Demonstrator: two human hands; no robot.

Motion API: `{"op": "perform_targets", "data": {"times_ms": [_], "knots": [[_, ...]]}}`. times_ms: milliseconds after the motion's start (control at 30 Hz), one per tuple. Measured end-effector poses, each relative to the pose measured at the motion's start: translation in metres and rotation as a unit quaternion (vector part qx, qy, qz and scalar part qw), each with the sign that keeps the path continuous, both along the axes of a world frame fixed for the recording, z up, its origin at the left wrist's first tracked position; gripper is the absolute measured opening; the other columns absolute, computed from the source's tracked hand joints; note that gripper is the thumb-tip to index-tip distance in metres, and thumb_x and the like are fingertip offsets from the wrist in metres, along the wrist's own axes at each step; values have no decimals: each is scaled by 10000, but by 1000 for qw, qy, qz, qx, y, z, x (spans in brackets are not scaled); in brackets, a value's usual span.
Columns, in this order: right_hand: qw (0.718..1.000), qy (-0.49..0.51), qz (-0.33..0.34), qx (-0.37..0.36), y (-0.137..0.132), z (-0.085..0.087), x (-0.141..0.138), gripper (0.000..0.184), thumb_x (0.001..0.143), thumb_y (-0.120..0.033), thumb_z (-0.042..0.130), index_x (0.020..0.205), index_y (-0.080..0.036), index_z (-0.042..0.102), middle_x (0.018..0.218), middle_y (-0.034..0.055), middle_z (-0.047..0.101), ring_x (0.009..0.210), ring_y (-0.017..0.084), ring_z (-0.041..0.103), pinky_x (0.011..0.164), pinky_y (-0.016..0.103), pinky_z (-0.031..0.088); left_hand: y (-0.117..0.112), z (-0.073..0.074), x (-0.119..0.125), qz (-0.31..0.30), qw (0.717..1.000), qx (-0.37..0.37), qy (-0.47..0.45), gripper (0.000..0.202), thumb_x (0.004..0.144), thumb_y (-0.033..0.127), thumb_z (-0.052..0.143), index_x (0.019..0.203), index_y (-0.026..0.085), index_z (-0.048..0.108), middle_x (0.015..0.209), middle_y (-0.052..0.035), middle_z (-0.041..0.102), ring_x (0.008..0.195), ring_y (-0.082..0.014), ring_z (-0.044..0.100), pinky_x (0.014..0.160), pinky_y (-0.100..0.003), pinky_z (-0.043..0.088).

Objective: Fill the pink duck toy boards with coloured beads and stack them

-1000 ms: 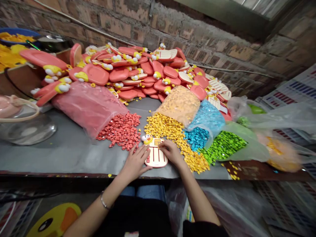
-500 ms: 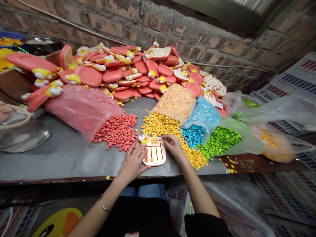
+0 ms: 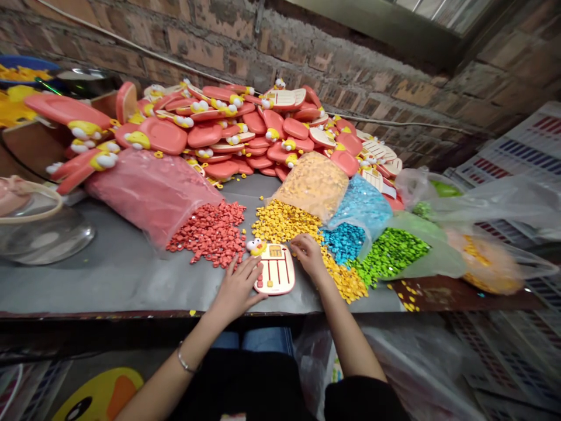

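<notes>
A small cream board toy [image 3: 280, 272] with a red rim, dark slots and a duck head with white eyes lies flat at the table's front. A few red pieces and one yellow piece sit at its lower left. My left hand [image 3: 239, 286] rests along the board's left edge, fingers spread and thumb by the lower edge. My right hand [image 3: 309, 254] is just beside the upper right corner, fingertips bent together; whatever they hold is hidden. Yellow pieces [image 3: 287, 221] lie in a heap behind and right of the board, red pieces [image 3: 213, 234] to its left.
Blue pieces [image 3: 344, 241] and green pieces [image 3: 390, 254] spill from plastic bags on the right. A pink bag [image 3: 149, 187] lies left. Many red duck boards [image 3: 258, 137] are piled against the brick wall. A clear bowl [image 3: 48, 237] stands far left.
My right hand has shifted slightly right, its fingertips drawing off the board's upper right corner. My left hand stays on the board. The view has moved a little.
</notes>
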State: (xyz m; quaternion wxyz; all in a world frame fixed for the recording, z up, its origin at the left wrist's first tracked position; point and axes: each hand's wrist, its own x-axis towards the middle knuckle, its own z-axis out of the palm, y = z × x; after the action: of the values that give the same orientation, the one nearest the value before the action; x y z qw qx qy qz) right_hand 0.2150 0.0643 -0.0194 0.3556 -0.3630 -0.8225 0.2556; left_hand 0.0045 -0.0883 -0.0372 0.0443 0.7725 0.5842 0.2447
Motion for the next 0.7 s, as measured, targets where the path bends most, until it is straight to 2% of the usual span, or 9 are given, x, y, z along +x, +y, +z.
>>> {"op": "perform_targets", "data": {"times_ms": [133, 267, 333, 433, 533, 700], "knots": [[998, -33, 53, 0, -3, 1, -7, 121, 889, -159, 571, 902, -220, 675, 912, 49, 624, 864, 186, 594, 772, 320, 486, 0, -1, 0, 3, 1000, 6, 0, 566, 857, 469, 638, 1326, 173, 524, 1430, -125, 492, 1325, -300, 440, 1173, -539, 147], [990, -125, 34, 62, 1, -1, -15, 123, 868, -123, 603, 834, -200, 692, 823, 59, 631, 821, 204, 558, 746, 334, 449, 0, -1, 0, 0, 1000, 11, 3, 553, 862, 471, 630, 1317, 172, 533, 1424, -125, 499, 1323, -300, 443, 1177, -543, 129], [986, -149, 45, 66, 2, 0, -14, 119, 848, -104, 628, 803, -193, 692, 790, 55, 638, 806, 203, 552, 737, 328, 435, 0, -1, 0, 1, 1000, 12, 5, 557, 857, 475, 636, 1310, 167, 538, 1420, -126, 503, 1318, -300, 448, 1179, -545, 122], [985, -151, 82, 33, -1, 4, -8, 116, 833, -96, 647, 782, -190, 692, 755, 40, 641, 774, 189, 562, 719, 307, 431, 1, 0, 0, 3, 1000, 14, 7, 554, 856, 481, 634, 1307, 170, 545, 1409, -130, 514, 1312, -301, 457, 1179, -546, 127], [987, -121, 103, -13, -8, 8, -3, 144, 815, -78, 649, 872, -197, 708, 832, 45, 688, 815, 191, 602, 749, 309, 447, 1, 0, 0, 1, 1000, 13, 11, 556, 860, 482, 626, 1318, 179, 539, 1407, -135, 515, 1313, -301, 457, 1178, -549, 138], [993, -66, 66, -76, -15, 2, -11, 234, 789, -100, 654, 990, -208, 704, 937, 60, 711, 829, 192, 640, 758, 322, 488, 1, -2, 0, 7, 1000, 7, 25, 571, 851, 459, 639, 1330, 168, 526, 1432, -145, 484, 1329, -320, 434, 1163, -562, 176]]}}
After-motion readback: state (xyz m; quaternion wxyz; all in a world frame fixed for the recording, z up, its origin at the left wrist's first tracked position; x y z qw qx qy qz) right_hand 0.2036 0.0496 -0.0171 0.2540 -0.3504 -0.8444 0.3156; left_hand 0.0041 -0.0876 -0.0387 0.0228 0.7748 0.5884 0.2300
